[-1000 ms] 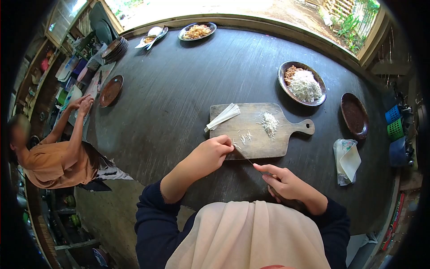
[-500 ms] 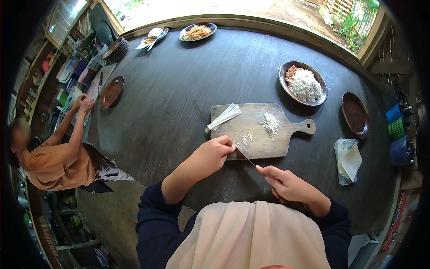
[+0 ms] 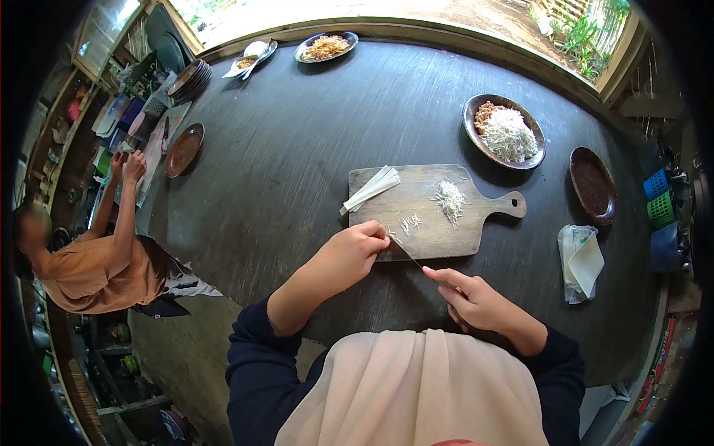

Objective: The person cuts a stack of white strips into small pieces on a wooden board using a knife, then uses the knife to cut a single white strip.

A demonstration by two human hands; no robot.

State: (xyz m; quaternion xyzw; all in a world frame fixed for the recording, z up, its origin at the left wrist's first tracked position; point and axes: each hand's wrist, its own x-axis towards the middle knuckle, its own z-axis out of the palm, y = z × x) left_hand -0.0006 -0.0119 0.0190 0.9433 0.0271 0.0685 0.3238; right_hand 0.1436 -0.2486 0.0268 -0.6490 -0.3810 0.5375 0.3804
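My right hand (image 3: 476,297) is closed round the handle of a thin knife (image 3: 406,253), whose blade reaches up-left to the near edge of a wooden cutting board (image 3: 424,241). At the blade's tip my left hand (image 3: 357,245) is pinched shut over the board's near left corner; a bit of white strip shows at its fingertips, mostly hidden. A stack of white strips (image 3: 372,189) lies across the board's far left corner. Fine white shreds (image 3: 449,199) are heaped near the handle side, with a smaller scatter (image 3: 409,224) closer to my left hand.
Beyond the board stands a plate (image 3: 468,137) with white shreds and brown pieces. To the right are a brown oval dish (image 3: 593,186) and a plastic packet (image 3: 579,264) with a white sheet. Another person (image 3: 104,260) works at the left, near a brown plate (image 3: 184,151).
Both hands keep nearly the same place, with the knife shifted slightly. The other person's hands have risen a little and moved left. The whole view has shifted slightly.
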